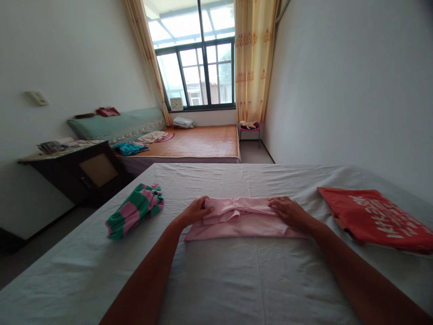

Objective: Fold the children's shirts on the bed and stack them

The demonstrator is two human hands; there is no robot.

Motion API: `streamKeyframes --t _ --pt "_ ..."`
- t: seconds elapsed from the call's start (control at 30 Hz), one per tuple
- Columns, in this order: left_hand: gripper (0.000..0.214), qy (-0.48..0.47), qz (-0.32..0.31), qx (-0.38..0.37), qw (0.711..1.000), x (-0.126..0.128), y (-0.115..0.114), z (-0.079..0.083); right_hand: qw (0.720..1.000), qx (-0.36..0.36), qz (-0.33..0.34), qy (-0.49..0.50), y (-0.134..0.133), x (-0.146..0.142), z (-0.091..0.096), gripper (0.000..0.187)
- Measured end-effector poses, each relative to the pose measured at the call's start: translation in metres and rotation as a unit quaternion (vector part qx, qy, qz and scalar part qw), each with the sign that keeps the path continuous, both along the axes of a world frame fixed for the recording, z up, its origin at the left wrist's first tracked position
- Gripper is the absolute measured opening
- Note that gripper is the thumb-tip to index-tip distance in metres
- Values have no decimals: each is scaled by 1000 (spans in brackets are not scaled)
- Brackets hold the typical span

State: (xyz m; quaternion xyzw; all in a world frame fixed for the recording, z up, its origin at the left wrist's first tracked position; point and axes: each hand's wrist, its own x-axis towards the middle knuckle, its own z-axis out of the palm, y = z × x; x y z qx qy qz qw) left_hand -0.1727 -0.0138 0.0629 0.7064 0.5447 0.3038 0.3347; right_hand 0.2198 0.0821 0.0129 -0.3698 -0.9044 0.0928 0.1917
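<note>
A pink garment (241, 221) lies partly folded into a wide strip on the white sheet of the bed (216, 275) in front of me. My left hand (195, 211) grips its left end, fingers curled round the cloth. My right hand (288, 212) rests on its right end, fingers pressed down on the fabric. A green and pink striped cloth (135, 210) lies bunched to the left of my left hand, apart from it.
A red cloth with white lettering (375, 217) lies at the bed's right side. Beyond the bed stand a dark cabinet (79, 174), a second bed with a woven mat (199, 142) and clothes, a small stool (249, 128), and a curtained window (198, 74).
</note>
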Motion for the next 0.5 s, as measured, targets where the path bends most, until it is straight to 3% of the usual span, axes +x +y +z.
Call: streamKeyframes --t 0.1,0.23,0.3,0.37,0.43,0.5 --pt "47 92 52 36 994 -4 0 -4 1000 -13 15 0 3 2 1 24" --pt "62 246 68 16 967 -6 -2 -4 999 -43 11 -7 3 8 10 23" --pt "59 302 100 42 947 0 -4 -1 999 -36 -20 -11 1 6 17 23" --pt "46 321 115 123 932 12 -5 1 999 0 -54 4 -4 -5 22 26" --pt "37 310 74 195 928 30 -4 -3 998 37 -46 36 -13 -23 24 33" --pt "38 295 6 207 933 49 -5 -11 998 46 1 49 -25 -44 20 39"
